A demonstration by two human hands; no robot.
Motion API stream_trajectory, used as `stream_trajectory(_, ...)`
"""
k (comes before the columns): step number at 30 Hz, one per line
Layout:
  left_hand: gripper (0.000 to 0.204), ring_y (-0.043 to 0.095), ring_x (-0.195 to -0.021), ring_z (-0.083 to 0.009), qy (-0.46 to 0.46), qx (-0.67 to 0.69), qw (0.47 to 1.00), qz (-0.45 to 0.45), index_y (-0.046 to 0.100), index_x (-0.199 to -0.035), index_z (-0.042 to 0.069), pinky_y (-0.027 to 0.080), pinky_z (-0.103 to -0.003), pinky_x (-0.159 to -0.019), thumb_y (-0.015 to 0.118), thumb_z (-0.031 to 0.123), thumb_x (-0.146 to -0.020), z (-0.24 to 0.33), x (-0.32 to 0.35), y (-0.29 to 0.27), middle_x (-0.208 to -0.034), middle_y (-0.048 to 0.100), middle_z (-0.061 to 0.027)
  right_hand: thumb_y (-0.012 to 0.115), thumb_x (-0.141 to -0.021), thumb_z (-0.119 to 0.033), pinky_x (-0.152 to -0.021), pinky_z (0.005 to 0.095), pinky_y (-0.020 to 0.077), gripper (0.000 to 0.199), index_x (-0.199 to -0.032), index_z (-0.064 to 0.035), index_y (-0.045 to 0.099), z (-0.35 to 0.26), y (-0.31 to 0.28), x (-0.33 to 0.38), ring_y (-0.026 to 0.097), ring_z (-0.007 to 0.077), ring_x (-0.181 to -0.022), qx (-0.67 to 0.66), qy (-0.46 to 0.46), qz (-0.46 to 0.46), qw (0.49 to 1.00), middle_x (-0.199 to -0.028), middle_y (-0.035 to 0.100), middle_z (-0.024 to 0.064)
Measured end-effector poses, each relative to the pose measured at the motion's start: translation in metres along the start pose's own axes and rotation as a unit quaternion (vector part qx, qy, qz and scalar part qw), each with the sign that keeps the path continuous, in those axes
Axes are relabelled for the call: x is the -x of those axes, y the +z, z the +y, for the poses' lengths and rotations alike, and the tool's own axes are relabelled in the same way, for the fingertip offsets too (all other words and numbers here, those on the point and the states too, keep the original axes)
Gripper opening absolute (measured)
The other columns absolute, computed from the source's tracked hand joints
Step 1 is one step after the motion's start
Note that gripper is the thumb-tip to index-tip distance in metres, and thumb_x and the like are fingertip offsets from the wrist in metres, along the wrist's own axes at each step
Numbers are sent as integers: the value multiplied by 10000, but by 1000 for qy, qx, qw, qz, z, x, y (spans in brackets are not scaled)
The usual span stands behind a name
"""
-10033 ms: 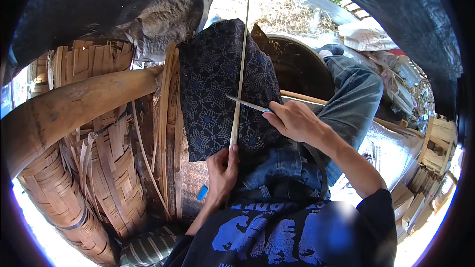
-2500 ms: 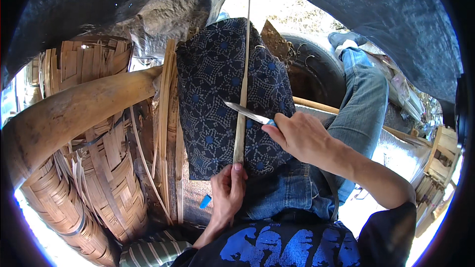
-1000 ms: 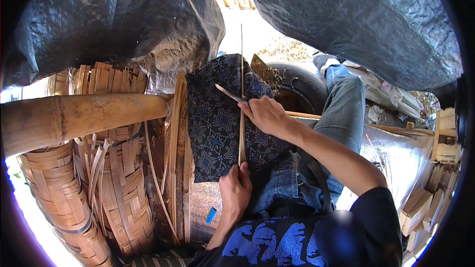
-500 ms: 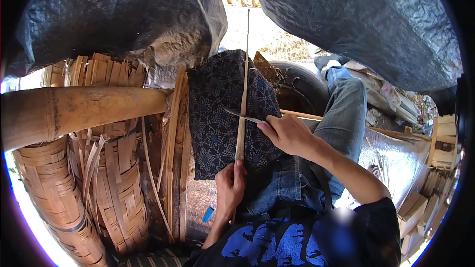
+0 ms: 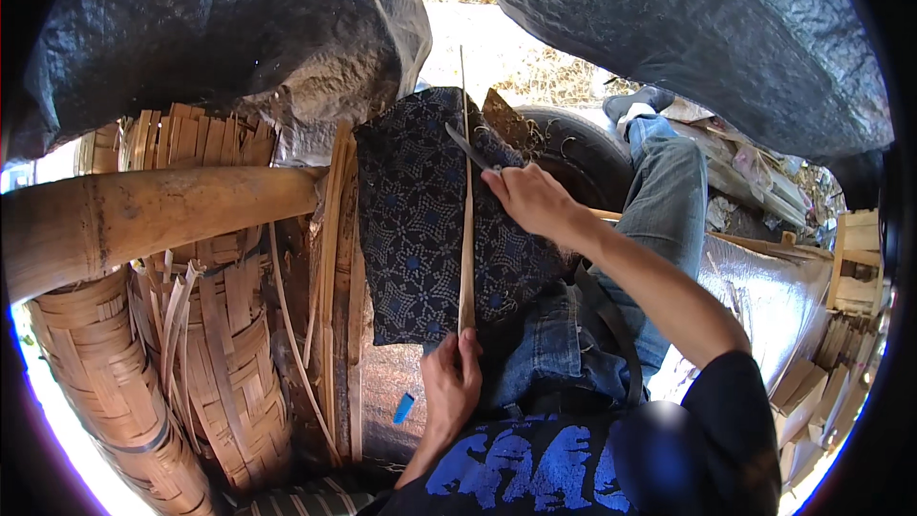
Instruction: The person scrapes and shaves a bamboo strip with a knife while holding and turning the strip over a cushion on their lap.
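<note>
Between the fingers of my left hand (image 5: 453, 377) is the near end of a long, thin bamboo strip (image 5: 468, 268), which points away from me. My right hand (image 5: 533, 196) is closed around a knife with a curved blade (image 5: 462, 145); the handle is mostly hidden by the fingers. The blade lies across the strip towards its far part. Under both, a dark patterned cloth (image 5: 411, 229) is spread over my leg. Beyond the cloth the strip tapers to a narrow tip.
At left stand woven bamboo baskets (image 5: 115, 373) and a thick bamboo pole (image 5: 162, 215). Upright bamboo slats (image 5: 336, 325) line the cloth's left side. A tyre (image 5: 597, 148) lies beyond it. Dark plastic sheets (image 5: 688, 38) hang overhead. A small blue piece (image 5: 403, 408) rests near my left wrist.
My right hand has moved the knife away from me along the strip, and the blade has turned more lengthwise. My left hand, with the strip, has come slightly nearer to me.
</note>
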State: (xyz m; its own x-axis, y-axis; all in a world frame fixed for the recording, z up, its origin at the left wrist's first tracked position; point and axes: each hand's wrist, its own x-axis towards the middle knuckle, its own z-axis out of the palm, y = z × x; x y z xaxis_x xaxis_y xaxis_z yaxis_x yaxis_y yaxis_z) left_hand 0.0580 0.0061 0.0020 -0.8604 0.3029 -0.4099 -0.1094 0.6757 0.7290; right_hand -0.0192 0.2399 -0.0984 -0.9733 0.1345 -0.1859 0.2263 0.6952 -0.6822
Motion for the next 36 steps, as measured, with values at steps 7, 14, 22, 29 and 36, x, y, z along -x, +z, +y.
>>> stream_trajectory(7,449,328,-377,-36,-210,287,927,-117,504,-743,73,228,-208,-358,386,427,-993,-8,-18,-17,-474,374,50,414,-995,-301,-440,416,399,420,-736,7,532,-26,-41,15,533,330,-429,-138,37,54,988,-495,506,168)
stream_trajectory(14,388,235,-286,-72,-244,484,822,-176,453,-752,132,225,-224,-361,365,418,-998,-23,-26,-24,-414,312,55,478,-967,-322,-435,435,380,424,-696,-1,535,-36,-22,56,529,351,-444,-47,-33,-40,998,-499,502,190)
stream_trajectory(22,382,194,-284,-80,-298,538,770,-167,452,-753,141,201,-227,-373,370,425,-996,-6,-17,-23,-407,285,64,455,-977,-336,-465,448,437,483,-634,-8,548,-27,-5,24,570,364,-478,15,-63,28,998,-507,537,192)
stream_trajectory(29,402,349,-340,-81,-180,296,931,-112,513,-745,55,277,-234,-377,416,356,-994,-5,-23,-22,-441,404,-6,424,-992,-322,-462,436,423,468,-689,15,536,-29,-23,-9,580,338,-476,-71,7,12,997,-517,529,208)
stream_trajectory(36,360,536,-422,-266,-15,-43,999,16,562,-709,-28,361,-361,-424,489,217,-961,6,-29,-16,-533,538,-167,458,-986,-228,-417,387,352,354,-742,21,518,-35,-34,41,524,260,-400,-130,-56,-31,990,-490,491,182)
